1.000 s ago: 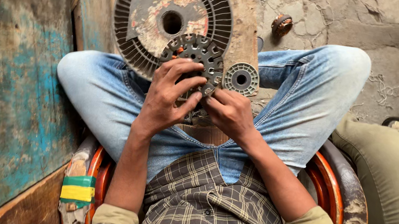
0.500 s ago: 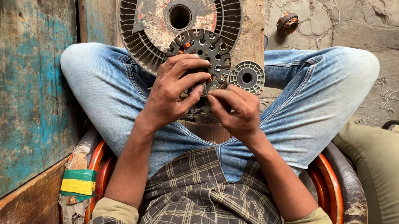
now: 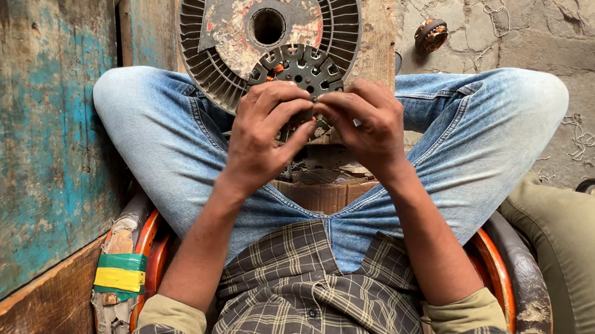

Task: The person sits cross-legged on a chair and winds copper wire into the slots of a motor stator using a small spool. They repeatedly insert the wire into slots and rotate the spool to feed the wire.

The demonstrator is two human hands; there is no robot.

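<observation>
Both hands, the left hand (image 3: 265,132) and the right hand (image 3: 368,125), are curling their fingers around a small slotted metal disc (image 3: 299,70) held above the lap, just below the big finned wheel (image 3: 267,25), with the disc's slots looking bare and handling seemingly midway.

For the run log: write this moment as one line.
left hand: grips slotted metal core | right hand: grips same core | behind: large finned disc | person seated cross-legged in blue jeans
</observation>
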